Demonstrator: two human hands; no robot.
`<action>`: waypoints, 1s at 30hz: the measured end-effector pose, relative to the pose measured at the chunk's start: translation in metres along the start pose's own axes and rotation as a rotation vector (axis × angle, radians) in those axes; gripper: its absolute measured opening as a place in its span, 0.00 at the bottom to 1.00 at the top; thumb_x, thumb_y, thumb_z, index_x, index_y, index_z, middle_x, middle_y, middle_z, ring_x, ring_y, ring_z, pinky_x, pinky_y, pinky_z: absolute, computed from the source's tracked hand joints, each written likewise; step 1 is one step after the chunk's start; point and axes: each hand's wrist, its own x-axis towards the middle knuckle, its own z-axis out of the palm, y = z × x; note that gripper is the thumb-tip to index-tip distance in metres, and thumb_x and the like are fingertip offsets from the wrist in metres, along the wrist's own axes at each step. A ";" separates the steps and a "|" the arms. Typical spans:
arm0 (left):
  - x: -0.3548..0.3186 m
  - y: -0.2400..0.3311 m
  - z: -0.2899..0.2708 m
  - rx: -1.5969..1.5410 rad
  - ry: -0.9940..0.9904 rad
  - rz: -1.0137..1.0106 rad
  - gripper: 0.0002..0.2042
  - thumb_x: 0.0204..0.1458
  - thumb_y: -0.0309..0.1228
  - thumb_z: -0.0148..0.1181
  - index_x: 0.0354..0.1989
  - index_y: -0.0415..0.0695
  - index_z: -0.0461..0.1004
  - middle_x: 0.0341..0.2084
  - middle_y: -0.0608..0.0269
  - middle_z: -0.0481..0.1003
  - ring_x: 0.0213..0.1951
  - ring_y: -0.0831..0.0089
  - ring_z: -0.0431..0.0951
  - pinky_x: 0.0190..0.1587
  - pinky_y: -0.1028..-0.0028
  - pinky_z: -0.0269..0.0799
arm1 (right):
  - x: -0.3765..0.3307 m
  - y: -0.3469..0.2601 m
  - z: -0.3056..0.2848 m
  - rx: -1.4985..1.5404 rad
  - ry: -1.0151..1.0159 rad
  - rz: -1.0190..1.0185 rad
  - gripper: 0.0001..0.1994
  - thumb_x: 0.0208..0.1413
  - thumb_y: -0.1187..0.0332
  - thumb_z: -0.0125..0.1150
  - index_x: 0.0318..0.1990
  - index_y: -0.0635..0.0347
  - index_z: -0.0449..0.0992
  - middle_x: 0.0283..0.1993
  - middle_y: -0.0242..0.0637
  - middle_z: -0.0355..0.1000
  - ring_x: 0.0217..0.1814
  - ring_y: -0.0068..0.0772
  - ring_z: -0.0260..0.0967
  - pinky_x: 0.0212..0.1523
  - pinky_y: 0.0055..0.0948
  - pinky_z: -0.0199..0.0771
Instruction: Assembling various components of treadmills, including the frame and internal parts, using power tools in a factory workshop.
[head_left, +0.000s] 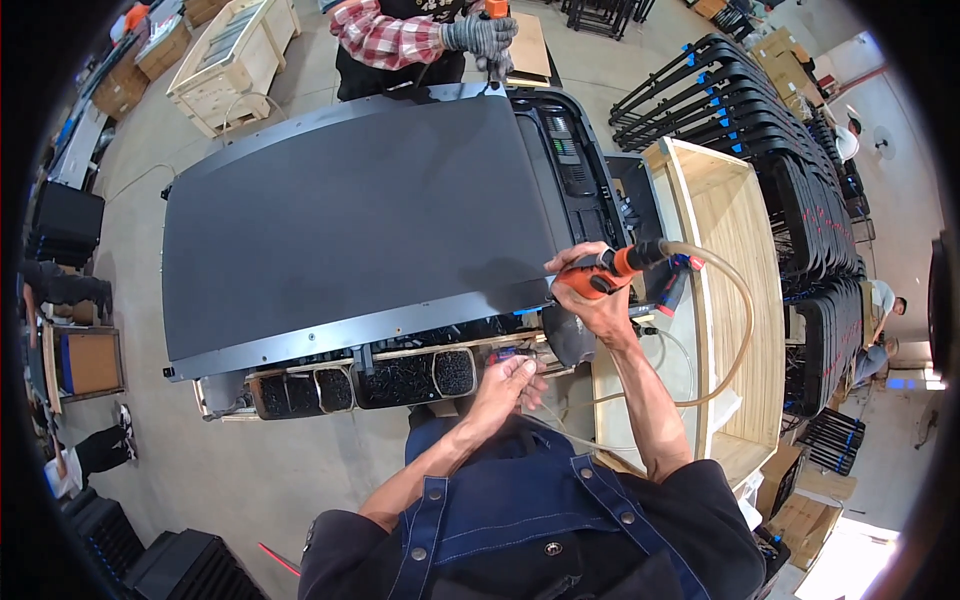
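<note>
My right hand (pixel 606 312) is wrapped round an orange air screwdriver (pixel 626 262) with a hose running from its back end. It is over the near right corner of a treadmill deck, whose dark belt (pixel 350 220) lies flat before me. Low at the near side, my left hand (pixel 505 388) has its fingers curled together; whatever they hold is too small to tell. Just beyond those fingers is a small blue and red object (pixel 512 354). Left of the hand, a wooden tray (pixel 345 362) has compartments of black screws (pixel 395 378). The driver's tip is hidden.
Across the deck, a person's gloved hand (pixel 478 38) grips another orange tool (pixel 496 8). A wooden crate (pixel 740 200) stands at right, the tan hose (pixel 748 310) looping over it. Black frames (pixel 730 100) are stacked behind. Another crate (pixel 235 65) stands far left.
</note>
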 end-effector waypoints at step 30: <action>-0.059 0.032 -0.053 0.068 0.191 0.394 0.12 0.60 0.32 0.68 0.46 0.38 0.80 0.34 0.59 0.81 0.27 0.84 0.70 0.29 0.81 0.65 | -0.075 -0.024 0.052 0.857 0.353 0.138 0.24 0.54 0.75 0.65 0.59 0.57 0.66 0.54 0.40 0.72 0.52 0.39 0.75 0.65 0.55 0.71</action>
